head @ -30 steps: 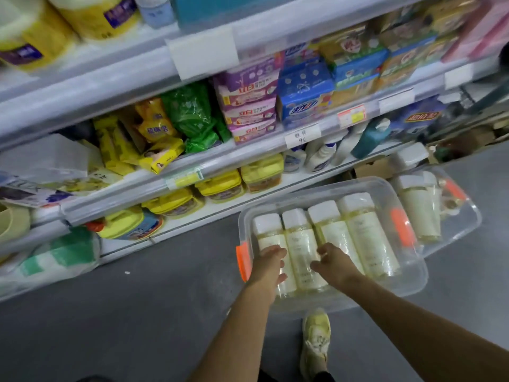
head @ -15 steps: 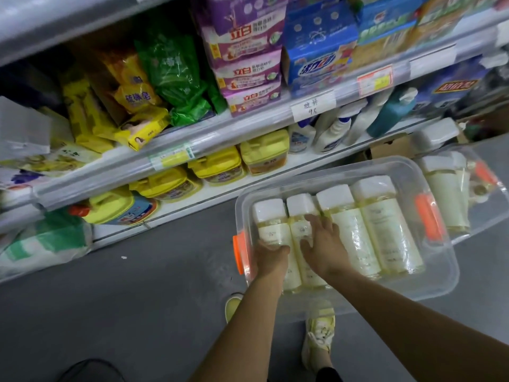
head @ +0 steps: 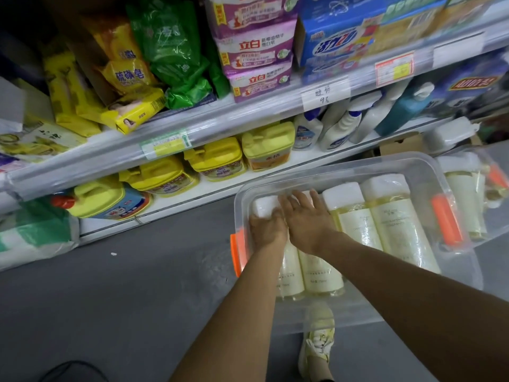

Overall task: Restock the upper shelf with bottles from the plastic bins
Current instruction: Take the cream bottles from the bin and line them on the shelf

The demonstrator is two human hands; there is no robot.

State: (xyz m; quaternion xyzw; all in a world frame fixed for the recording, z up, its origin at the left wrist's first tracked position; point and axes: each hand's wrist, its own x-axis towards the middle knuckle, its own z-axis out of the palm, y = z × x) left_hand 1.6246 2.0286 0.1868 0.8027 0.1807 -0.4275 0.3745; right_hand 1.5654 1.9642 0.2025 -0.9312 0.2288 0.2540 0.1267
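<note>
Clear plastic bin [head: 421, 172] stands on the grey floor [head: 137, 299] in front of the shelving, orange latch [head: 446, 219] on its right end, a second orange latch [head: 237, 252] on its left end. Four pale yellow bottles lie side by side in it, white caps toward the shelves.

Left hand [head: 267, 230] rests on the leftmost bottle [head: 289, 274] just below its cap; the fingers curl over the far side and are out of sight, so whether the grip has closed on it cannot be told. Right hand [head: 308, 219] lies on the second bottle [head: 321, 268], fingers spread flat over its cap end, grip wide and holding nothing. Both hands cover the upper halves of these two bottles; labels there are unreadable. The third bottle [head: 355, 219] and fourth bottle [head: 396, 224] are untouched, their print too fine to read.

A second bin [head: 468, 194] sits just beyond to the right, cut off by the frame edge; contents blurred, at least one similar bottle visible.

Lower shelf [head: 220, 186] carries yellow jugs [head: 217, 158] and white spray bottles [head: 341, 128]. The shelf above holds purple packs [head: 259, 59], green bags [head: 176, 51] and a blue box [head: 338, 42]; its top is cropped. One pale shoe [head: 316, 346] shows under the bin's near edge.
</note>
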